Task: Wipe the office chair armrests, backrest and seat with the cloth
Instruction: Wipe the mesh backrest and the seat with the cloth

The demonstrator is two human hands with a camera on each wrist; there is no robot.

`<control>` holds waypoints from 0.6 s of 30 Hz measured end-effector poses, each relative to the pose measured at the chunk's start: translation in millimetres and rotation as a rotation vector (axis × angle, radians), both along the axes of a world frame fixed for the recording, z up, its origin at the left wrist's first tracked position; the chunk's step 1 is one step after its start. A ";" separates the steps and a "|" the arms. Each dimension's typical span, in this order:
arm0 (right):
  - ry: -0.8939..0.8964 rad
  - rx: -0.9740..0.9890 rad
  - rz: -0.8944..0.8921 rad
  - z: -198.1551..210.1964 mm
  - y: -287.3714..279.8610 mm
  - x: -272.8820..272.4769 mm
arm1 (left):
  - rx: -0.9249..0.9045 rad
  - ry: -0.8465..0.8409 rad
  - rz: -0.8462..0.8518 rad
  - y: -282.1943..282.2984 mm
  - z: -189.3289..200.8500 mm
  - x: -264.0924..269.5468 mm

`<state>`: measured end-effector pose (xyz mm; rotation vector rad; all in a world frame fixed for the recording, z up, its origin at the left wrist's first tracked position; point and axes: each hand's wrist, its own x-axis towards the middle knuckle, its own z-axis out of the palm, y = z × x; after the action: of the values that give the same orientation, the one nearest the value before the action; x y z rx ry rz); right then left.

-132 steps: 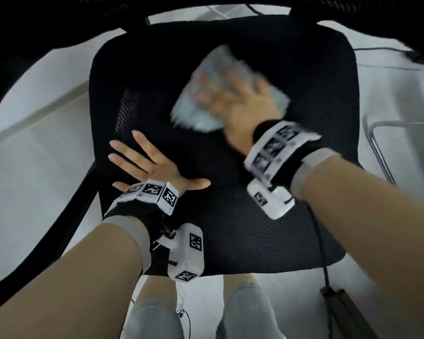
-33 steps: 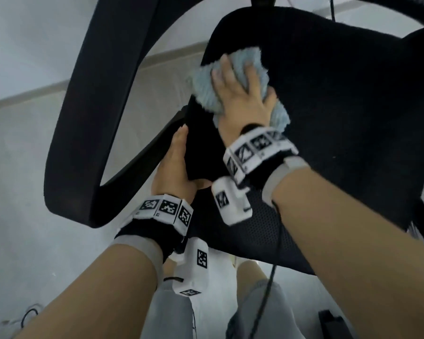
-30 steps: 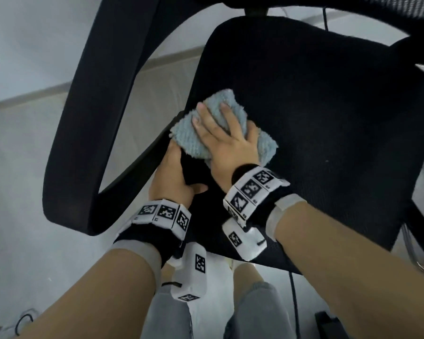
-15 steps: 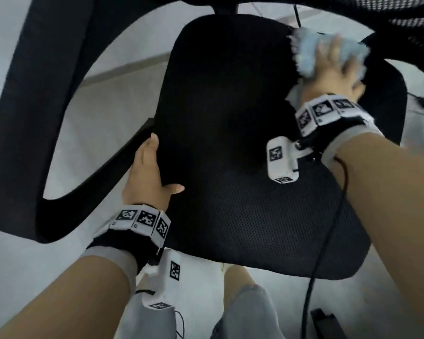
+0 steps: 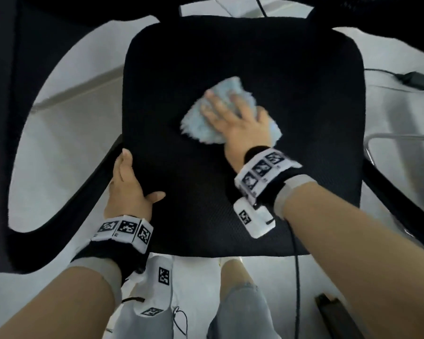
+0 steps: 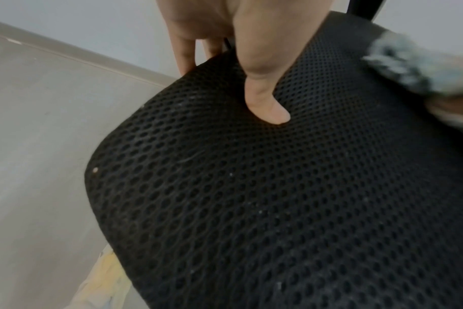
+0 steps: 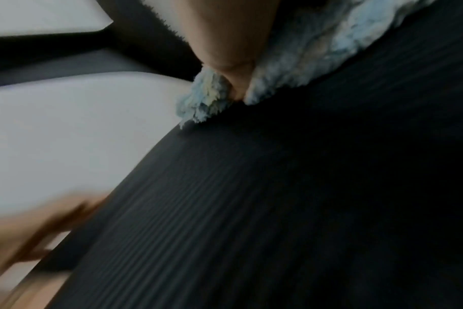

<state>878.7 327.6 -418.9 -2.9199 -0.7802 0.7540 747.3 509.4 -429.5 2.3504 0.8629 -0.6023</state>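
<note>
The office chair's black mesh seat (image 5: 291,77) fills the head view. A fluffy light-blue cloth (image 5: 198,126) lies on the middle of the seat. My right hand (image 5: 225,111) presses flat on it with fingers spread, and the picture is blurred there. In the right wrist view the cloth (image 7: 201,104) bunches round my thumb (image 7: 233,77) on the seat. My left hand (image 5: 135,184) grips the seat's left edge. Its thumb (image 6: 265,104) lies on top of the mesh (image 6: 278,209) and its fingers (image 6: 185,56) curl over the rim.
The black left armrest (image 5: 34,231) loops beside my left forearm and the right armrest (image 5: 399,199) runs under my right forearm. On the pale floor are a power adapter (image 5: 414,78), a chrome tube frame (image 5: 397,136) and a dark object (image 5: 333,314). My legs (image 5: 240,309) stand at the seat front.
My right hand has swept the cloth from the seat's back right corner down to its middle. The left hand still grips the left edge.
</note>
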 end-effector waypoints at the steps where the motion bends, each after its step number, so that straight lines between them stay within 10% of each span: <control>1: -0.005 -0.040 -0.167 3.0 -21.8 8.4 | 0.000 0.008 -0.001 -1.0 0.0 0.2; 7: 0.025 -0.090 -0.816 14.3 -40.7 4.4 | 0.011 0.021 -0.010 -0.8 -0.6 5.5; 15: 0.138 0.122 -0.061 8.4 12.9 -70.1 | -0.023 0.008 0.013 0.7 -2.0 4.2; 18: 0.064 -0.048 -0.159 6.8 -39.2 -27.4 | -0.049 -0.014 0.042 -1.7 -1.0 5.1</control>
<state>851.3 288.5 -412.2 -2.9385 -0.5248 0.8572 752.5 507.7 -430.4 2.2837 0.8791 -0.5821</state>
